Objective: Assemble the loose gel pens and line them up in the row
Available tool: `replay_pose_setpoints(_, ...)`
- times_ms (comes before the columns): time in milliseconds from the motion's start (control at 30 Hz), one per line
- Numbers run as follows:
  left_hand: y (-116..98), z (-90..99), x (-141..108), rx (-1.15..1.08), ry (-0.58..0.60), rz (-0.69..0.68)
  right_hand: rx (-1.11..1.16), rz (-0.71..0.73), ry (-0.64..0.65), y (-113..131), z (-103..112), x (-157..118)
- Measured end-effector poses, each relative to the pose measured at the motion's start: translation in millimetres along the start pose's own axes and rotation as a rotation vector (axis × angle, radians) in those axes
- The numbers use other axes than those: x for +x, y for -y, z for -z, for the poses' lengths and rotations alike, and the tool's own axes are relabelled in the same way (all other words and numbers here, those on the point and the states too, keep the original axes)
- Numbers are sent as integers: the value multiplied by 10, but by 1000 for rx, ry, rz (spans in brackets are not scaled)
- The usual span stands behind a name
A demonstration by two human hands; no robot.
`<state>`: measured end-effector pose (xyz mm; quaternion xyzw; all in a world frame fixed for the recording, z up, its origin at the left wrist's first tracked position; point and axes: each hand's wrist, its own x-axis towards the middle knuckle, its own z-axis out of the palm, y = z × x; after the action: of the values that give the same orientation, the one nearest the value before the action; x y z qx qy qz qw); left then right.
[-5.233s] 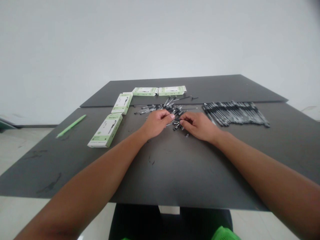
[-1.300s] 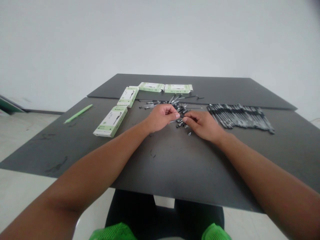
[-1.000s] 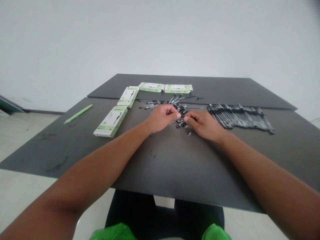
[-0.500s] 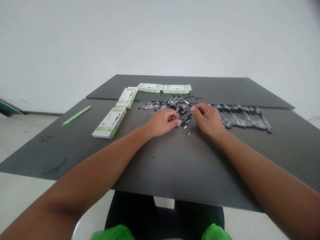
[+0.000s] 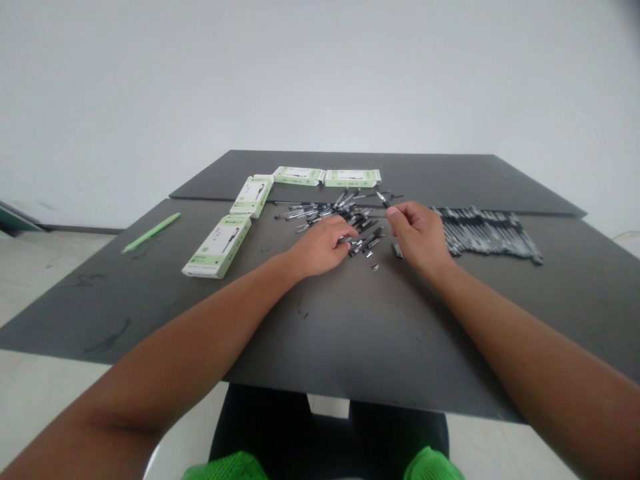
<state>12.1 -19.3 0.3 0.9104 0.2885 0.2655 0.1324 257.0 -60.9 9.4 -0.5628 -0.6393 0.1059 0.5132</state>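
My right hand [image 5: 420, 235] is closed, thumb and fingers pinching a pen [image 5: 383, 199] whose clear and black end points up and to the left. A dark and clear piece [image 5: 397, 250] shows below that hand; whether it belongs to the same pen I cannot tell. My left hand [image 5: 323, 247] rests at the near edge of a loose heap of black and clear pens and pen parts [image 5: 310, 212]. Its fingers are curled together, hiding whatever is between them. Beside the right hand lies a row of clear pens with black ends [image 5: 493, 235], side by side.
Several green and white pen boxes [image 5: 220, 247] form a bent line left of and behind the heap. At the left of the dark table [image 5: 350, 333] lies a light green pen [image 5: 151, 233]. Small clear bits [image 5: 375, 267] lie near the heap. A seam crosses the tabletop.
My right hand has turned slightly and moved a little right, and the pen in it now points more upward. My left hand has shifted slightly left, its fingers still curled.
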Motion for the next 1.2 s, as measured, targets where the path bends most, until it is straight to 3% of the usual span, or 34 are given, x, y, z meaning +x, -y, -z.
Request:
replay_pose_setpoints(200,97,7,13,46,-19,-53,34,-56,6,-10,-7,20)
replay_pose_setpoints(400,-29,30,31,5,54,-208,88,-162,-11,-41,-6,71)
replay_pose_setpoints(500,-69,4,27,-3,95,-222,-133,-183,41,-54,30,104)
replay_pose_setpoints(600,-40,-8,20,11,86,-196,-445,-180,213,-36,63,113)
replay_pose_setpoints(700,-7,2,18,18,68,-176,-559,-190,331,5,74,99)
replay_pose_setpoints(800,-19,15,22,16,79,-178,-458,-213,362,23,61,82)
replay_pose_setpoints(1033,-74,14,38,22,111,-161,144,-337,367,-93,-122,13)
replay_pose_setpoints(1200,-76,15,34,26,106,-137,438,-471,386,-46,-224,-49)
